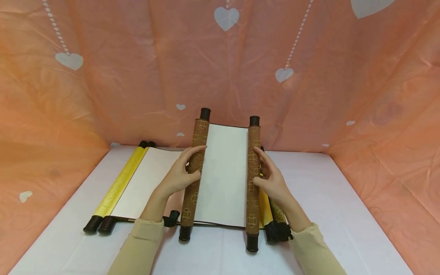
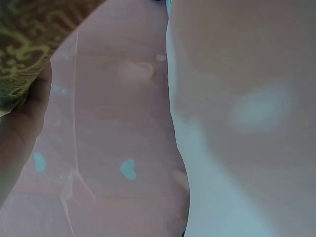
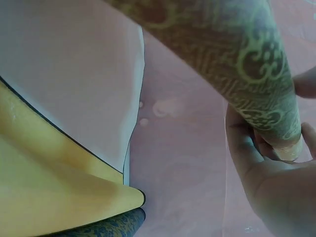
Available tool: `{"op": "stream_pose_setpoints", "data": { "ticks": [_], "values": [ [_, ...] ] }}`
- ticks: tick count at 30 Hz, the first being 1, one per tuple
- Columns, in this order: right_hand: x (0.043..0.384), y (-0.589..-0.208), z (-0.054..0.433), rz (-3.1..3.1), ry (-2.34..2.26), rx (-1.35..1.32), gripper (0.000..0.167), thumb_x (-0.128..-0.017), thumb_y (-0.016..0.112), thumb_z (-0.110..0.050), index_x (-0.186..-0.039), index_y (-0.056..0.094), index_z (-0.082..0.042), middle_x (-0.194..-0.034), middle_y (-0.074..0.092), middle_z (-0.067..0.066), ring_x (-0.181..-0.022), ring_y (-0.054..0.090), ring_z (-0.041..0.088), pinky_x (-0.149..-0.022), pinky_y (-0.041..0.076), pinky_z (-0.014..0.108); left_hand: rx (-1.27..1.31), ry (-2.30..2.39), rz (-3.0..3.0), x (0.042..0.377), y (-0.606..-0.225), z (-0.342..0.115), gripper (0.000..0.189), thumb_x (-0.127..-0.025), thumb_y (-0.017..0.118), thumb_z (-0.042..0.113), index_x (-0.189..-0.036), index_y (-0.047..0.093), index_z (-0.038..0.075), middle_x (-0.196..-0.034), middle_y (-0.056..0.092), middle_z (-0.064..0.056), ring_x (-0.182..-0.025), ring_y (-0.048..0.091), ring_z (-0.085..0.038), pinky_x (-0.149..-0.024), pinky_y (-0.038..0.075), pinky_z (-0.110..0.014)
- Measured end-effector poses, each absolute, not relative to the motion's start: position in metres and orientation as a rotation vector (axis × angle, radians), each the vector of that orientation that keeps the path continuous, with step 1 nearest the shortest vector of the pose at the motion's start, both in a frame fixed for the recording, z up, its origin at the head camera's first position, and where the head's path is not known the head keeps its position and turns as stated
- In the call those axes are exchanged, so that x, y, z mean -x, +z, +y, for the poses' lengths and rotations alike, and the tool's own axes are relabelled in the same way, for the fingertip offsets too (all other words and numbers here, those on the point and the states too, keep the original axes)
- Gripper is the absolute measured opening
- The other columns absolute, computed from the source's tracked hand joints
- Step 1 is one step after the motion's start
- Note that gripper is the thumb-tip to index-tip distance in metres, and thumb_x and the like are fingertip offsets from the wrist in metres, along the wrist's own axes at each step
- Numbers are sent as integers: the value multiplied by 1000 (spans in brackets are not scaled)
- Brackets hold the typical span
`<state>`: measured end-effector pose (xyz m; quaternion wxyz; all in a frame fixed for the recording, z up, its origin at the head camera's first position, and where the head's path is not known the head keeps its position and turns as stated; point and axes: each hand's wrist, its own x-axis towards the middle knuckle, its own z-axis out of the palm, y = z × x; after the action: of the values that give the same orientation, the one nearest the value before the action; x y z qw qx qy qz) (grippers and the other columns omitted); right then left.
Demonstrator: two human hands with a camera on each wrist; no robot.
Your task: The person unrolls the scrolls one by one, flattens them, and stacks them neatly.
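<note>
A brown scroll (image 1: 252,198) with gold flower patterns and black end knobs is held partly unrolled, tilted upright, its white sheet (image 1: 222,175) stretched between two rolls. My left hand (image 1: 178,175) grips the left roll, thumb and fingers around it. The right roll is held by my right hand (image 1: 274,181), with the thumb in front; in the right wrist view its fingers (image 3: 242,143) curl around the patterned roll (image 3: 261,64). Behind and below lies a yellow scroll (image 1: 120,187), spread with its white sheet (image 1: 151,172) showing at left; the brown scroll hides its middle.
At the right, a dark scroll with a gold pattern (image 1: 277,212) lies beside the yellow scroll's right end (image 1: 264,208). A black knob (image 1: 172,218) shows by the left wrist. White cloth (image 1: 330,198) covers the table; orange heart-printed sheeting (image 1: 233,76) hangs behind and at the sides.
</note>
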<state>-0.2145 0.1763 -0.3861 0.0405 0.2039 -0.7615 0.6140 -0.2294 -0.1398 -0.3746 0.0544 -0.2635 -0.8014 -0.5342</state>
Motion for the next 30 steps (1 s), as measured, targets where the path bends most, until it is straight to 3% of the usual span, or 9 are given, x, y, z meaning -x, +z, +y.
{"op": "stream_pose_setpoints", "data": {
  "ticks": [3, 5, 10, 13, 15, 17, 22, 25, 30],
  "values": [
    [214, -385, 176, -2342, 1886, -600, 94, -85, 57, 15, -164, 33, -30, -171, 21, 5, -157, 18, 31, -77, 43, 34, 790, -1623, -2434, 230, -375, -143, 80, -85, 58, -9, -158, 44, 22, -160, 36, -8, -122, 42, -31, -86, 39, -49],
    [214, -385, 176, -2338, 1905, -597, 92, -88, 60, 14, -164, 32, -30, -171, 20, 5, -157, 17, 31, -81, 46, 31, 783, -1626, -2431, 231, -375, -143, 77, -88, 62, -8, -158, 44, 20, -160, 37, -8, -130, 41, -30, -94, 39, -50],
    [216, -387, 174, -2307, 1974, -594, 93, -90, 75, 6, -164, 31, -27, -170, 23, 6, -153, 30, 33, -93, 50, 25, 778, -1629, -2418, 232, -375, -142, 74, -91, 78, 1, -156, 46, 18, -154, 40, -12, -144, 39, -33, -111, 37, -59],
    [217, -388, 173, -2300, 1982, -584, 94, -88, 78, 5, -164, 32, -27, -169, 24, 4, -151, 33, 32, -96, 51, 35, 768, -1619, -2419, 231, -375, -142, 74, -90, 81, 4, -154, 48, 19, -152, 42, -12, -142, 41, -34, -110, 37, -61],
    [217, -388, 173, -2304, 1950, -575, 93, -88, 78, 5, -164, 32, -27, -169, 24, 3, -153, 28, 29, -107, 44, 43, 761, -1601, -2423, 232, -374, -143, 72, -90, 81, 4, -153, 49, 20, -152, 43, -11, -139, 42, -35, -108, 38, -61],
    [216, -387, 174, -2307, 1916, -564, 92, -89, 77, 4, -163, 33, -27, -168, 27, 4, -151, 31, 30, -109, 40, 50, 754, -1584, -2427, 232, -374, -145, 70, -91, 80, 5, -152, 50, 20, -152, 44, -10, -138, 43, -33, -104, 41, -58],
    [215, -383, 178, -2330, 1856, -543, 93, -89, 77, 4, -164, 31, -27, -168, 29, 3, -147, 37, 30, -100, 45, 40, 745, -1582, -2416, 232, -372, -151, 67, -92, 78, 5, -152, 51, 18, -154, 47, -6, -129, 50, -30, -94, 44, -49],
    [215, -382, 181, -2334, 1852, -548, 93, -90, 75, 5, -165, 29, -26, -170, 24, 4, -153, 30, 30, -106, 44, 42, 751, -1590, -2400, 231, -371, -155, 67, -92, 78, 3, -151, 51, 18, -154, 46, -6, -128, 51, -30, -96, 45, -50],
    [215, -382, 184, -2322, 1867, -544, 91, -90, 70, 9, -165, 30, -25, -171, 21, 12, -155, 21, 42, -117, 29, 62, 758, -1586, -2395, 231, -369, -163, 66, -92, 73, -3, -152, 50, 16, -157, 41, -9, -137, 44, -32, -107, 39, -57]
  ]
}}
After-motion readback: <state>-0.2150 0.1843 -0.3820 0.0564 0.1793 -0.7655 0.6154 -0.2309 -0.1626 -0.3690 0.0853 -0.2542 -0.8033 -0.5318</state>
